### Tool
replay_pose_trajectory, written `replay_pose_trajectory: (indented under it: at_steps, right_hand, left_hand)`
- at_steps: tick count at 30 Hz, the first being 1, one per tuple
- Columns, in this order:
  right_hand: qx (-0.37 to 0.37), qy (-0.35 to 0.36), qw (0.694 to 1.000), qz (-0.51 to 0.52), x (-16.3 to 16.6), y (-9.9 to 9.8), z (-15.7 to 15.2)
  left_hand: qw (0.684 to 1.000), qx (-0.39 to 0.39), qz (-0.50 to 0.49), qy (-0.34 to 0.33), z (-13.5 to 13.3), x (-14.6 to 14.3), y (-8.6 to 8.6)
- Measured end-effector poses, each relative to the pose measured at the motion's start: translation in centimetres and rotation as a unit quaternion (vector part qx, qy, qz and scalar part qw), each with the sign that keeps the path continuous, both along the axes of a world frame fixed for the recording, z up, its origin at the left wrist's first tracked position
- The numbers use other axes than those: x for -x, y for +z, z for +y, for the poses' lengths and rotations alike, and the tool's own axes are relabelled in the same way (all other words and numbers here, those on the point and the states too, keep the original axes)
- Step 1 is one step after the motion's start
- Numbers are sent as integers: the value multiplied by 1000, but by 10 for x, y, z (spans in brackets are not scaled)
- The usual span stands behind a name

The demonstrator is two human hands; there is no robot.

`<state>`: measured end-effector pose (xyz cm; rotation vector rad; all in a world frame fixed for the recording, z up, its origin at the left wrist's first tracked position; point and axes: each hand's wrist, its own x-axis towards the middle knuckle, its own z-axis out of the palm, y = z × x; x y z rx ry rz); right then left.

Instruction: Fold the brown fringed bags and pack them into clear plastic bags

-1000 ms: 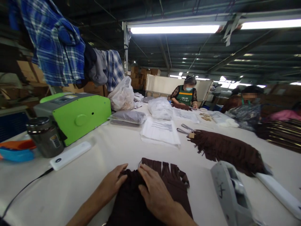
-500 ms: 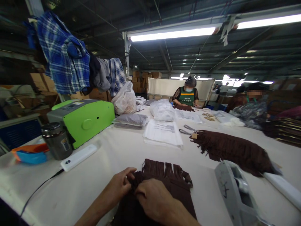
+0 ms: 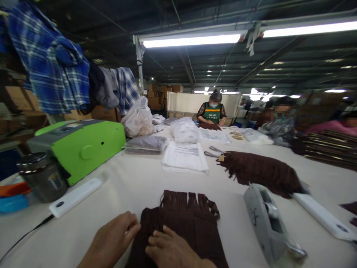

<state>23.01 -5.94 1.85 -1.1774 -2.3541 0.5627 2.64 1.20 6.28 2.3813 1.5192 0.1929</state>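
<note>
A dark brown fringed garment (image 3: pixel 185 217) lies flat on the white table (image 3: pixel 134 182) right in front of me, its fringe pointing away. My left hand (image 3: pixel 114 238) is at the garment's left edge with its fingers curled in onto the fabric. My right hand (image 3: pixel 170 251) rests on top of the garment near its lower middle, fingers laid flat and pointing left. Both forearms come in from the bottom edge.
A grey tape dispenser (image 3: pixel 264 219) stands to the right, with a second brown fringed garment (image 3: pixel 262 171), scissors (image 3: pixel 212 152) and a white bar (image 3: pixel 320 216). On the left are a green machine (image 3: pixel 80 149), metal jar (image 3: pixel 44 178) and white power strip (image 3: pixel 75 195). Two co-workers (image 3: pixel 213 111) sit at the far end.
Both hands have slid back toward me along the garment, off the part near the fringe. More of the garment now shows beyond them. The camera has shifted slightly.
</note>
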Motion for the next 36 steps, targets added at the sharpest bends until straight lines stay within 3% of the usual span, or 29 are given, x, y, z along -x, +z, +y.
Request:
replay_pose_trajectory:
  at_steps: [2,4,5,7,8,10,12,15,20,25,28,31,33,36]
  right_hand:
    - [21,-27,999,40,-30,13,-11]
    - [50,-126,986,94,-73,29,-20]
    - [75,-216,964,138,-97,36,-23]
    - [151,-386,882,226,-142,44,-25]
    - [170,-431,853,240,-161,43,-24]
    - [199,-479,823,233,-188,33,-19]
    - [213,-496,817,201,-196,18,-9]
    - [199,-495,833,144,-184,5,19]
    - [166,-425,887,68,-143,4,70]
    - [174,-345,920,61,-121,5,84]
    - [168,-323,929,62,-115,18,69]
    - [113,-296,947,49,-105,29,37]
    - [12,-268,963,8,-98,21,10]
    - [-201,-215,952,-82,-92,-18,-32]
  left_hand:
    - [1000,1,-23,-15,18,-13,16]
    - [997,1,-68,-37,46,-34,26]
    - [996,5,-81,-45,61,-47,26]
    - [995,22,-84,-38,88,-73,20]
    - [996,37,-76,-28,98,-85,13]
    - [996,59,-61,-17,111,-105,-2]
    - [996,61,-56,-24,113,-120,-17]
    - [994,55,-69,-64,105,-140,-29]
    - [977,98,-117,-150,94,-168,-37]
    - [949,170,-151,-219,97,-174,-39]
    - [936,177,-174,-251,84,-163,-23]
    - [927,151,-207,-273,52,-140,-5]
    - [922,100,-196,-318,26,-119,0]
    - [895,-102,-93,-423,-6,-83,-12]
